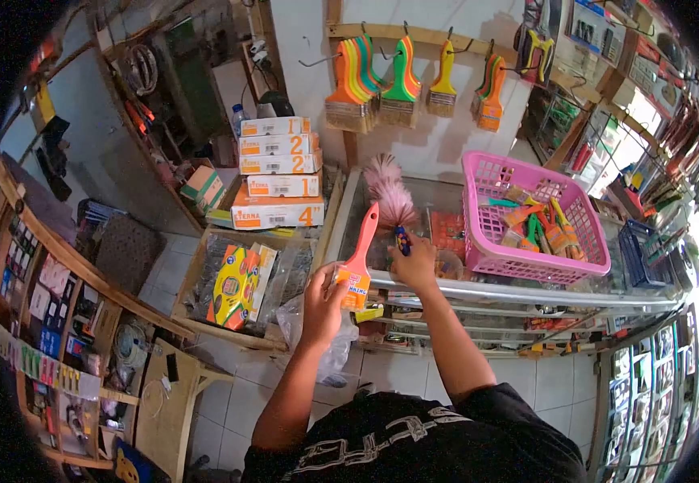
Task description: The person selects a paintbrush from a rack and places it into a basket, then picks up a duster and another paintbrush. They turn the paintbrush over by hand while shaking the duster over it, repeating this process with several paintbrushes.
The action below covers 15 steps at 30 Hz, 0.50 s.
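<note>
Nearest is the person's black shirt (430, 447), with pale tiled floor (538, 382) showing on both sides of it. Well to the left of the pink basket (518, 266), the left hand (323, 310) holds a red-handled paintbrush (360, 251) upright by its orange-labelled lower part, the fingers curled around one edge and the thumb against it. Between that brush and the basket, the right hand (415, 262) has its fingers closed around the dark blue handle of a duster (392, 197), whose pink, fluffy head points away from the person.

The basket stands on a glass-topped counter (462, 287) with a metal front edge, and paintbrushes (557, 233) with handles of several colours lie jumbled inside it. Just left of the basket are red packages (448, 231); to its right is a dark blue crate (644, 254). Goods sit on shelves below the counter's top.

Far left of the basket, past the left hand, a wooden-edged case holds a yellow and red package (235, 286), with a stack of white and orange boxes (278, 212) beyond. Behind the basket, on the wall, more brushes (402, 92) hang in bunches from hooks on a wooden rail (470, 42).
</note>
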Each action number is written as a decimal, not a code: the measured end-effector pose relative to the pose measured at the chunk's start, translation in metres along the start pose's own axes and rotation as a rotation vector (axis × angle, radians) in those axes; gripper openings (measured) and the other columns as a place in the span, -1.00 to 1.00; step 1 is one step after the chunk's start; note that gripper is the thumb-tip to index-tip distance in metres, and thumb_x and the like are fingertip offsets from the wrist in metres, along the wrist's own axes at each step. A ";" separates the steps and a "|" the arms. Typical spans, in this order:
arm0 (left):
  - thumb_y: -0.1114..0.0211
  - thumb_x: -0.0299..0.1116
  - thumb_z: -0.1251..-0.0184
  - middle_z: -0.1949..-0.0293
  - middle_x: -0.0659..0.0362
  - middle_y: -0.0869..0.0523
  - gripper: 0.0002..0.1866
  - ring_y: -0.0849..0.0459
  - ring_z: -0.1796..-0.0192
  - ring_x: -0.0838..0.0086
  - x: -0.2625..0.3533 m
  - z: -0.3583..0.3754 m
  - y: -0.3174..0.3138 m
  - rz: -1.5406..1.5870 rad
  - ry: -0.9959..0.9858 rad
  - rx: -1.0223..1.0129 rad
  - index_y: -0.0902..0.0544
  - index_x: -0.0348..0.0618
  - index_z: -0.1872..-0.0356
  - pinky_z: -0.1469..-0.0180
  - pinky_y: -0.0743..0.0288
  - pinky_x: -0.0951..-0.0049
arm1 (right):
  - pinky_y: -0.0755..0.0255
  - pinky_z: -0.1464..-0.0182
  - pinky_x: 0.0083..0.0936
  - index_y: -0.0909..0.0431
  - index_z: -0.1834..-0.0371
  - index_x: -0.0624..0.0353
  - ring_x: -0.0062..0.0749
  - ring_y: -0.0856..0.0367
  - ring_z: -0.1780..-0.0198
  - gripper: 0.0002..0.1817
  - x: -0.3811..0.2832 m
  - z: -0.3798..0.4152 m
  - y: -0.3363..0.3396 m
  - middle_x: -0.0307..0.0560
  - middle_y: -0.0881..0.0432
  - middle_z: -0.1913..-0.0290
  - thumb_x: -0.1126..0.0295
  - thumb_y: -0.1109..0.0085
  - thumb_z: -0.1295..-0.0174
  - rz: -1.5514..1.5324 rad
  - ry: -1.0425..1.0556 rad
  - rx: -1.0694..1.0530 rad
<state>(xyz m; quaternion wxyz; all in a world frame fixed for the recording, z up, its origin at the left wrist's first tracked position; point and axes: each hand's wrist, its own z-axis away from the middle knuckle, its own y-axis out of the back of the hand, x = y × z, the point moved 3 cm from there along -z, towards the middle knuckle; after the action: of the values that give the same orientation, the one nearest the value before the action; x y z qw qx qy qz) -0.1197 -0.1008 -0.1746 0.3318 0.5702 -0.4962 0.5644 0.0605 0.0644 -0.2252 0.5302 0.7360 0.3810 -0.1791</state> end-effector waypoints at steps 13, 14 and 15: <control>-0.22 -0.46 -0.55 -0.19 0.12 -0.66 -0.64 -0.63 -0.24 0.48 0.046 -0.020 -0.097 0.346 -0.088 -0.253 -0.47 -0.29 -0.28 -0.33 -0.45 0.44 | -0.48 0.05 -0.60 -0.28 -0.54 0.34 -0.62 -0.56 0.09 -0.46 -0.096 0.056 0.143 -0.19 -0.63 0.03 0.44 -0.14 -0.56 -0.853 0.061 -0.322; -0.21 -0.46 -0.55 -0.20 0.12 -0.66 -0.64 -0.62 -0.25 0.48 0.049 -0.023 -0.106 0.346 -0.117 -0.285 -0.46 -0.29 -0.29 -0.34 -0.44 0.44 | -0.50 0.02 -0.59 -0.23 -0.55 0.37 -0.61 -0.57 0.08 -0.42 -0.097 0.057 0.149 -0.17 -0.63 0.03 0.46 -0.15 -0.55 -0.870 0.092 -0.269; -0.20 -0.46 -0.58 -0.23 0.11 -0.64 -0.64 -0.60 -0.27 0.50 0.053 -0.024 -0.115 0.373 -0.122 -0.309 -0.45 -0.29 -0.30 -0.36 -0.41 0.44 | -0.53 0.04 -0.59 -0.20 -0.55 0.38 -0.61 -0.58 0.06 -0.39 -0.093 0.054 0.155 -0.15 -0.64 0.03 0.55 -0.20 -0.50 -0.871 0.094 -0.242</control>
<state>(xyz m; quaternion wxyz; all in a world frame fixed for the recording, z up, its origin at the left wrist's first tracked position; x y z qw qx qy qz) -0.0263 -0.0553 -0.0987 0.2746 0.4444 -0.6923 0.4979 0.1245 -0.0426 -0.0832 0.4699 0.4472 0.6969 -0.3058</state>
